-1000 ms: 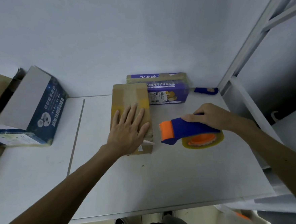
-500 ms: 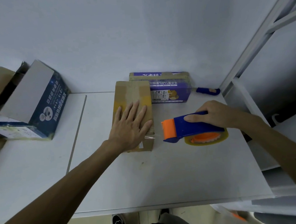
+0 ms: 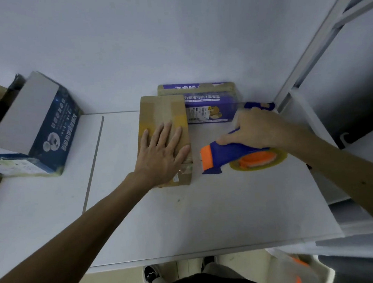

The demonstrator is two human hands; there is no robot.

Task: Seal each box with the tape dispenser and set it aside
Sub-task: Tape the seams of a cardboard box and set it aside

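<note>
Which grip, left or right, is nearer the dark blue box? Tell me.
Left. The left grip lies flat on the brown box, right of the dark blue box; the right grip holds the tape dispenser farther right.

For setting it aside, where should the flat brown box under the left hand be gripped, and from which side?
Probably across its two long edges, from above: the brown box lies flat and narrow, so the left hand on top could span it. Bare table lies left; the tape dispenser crowds its right.
</note>
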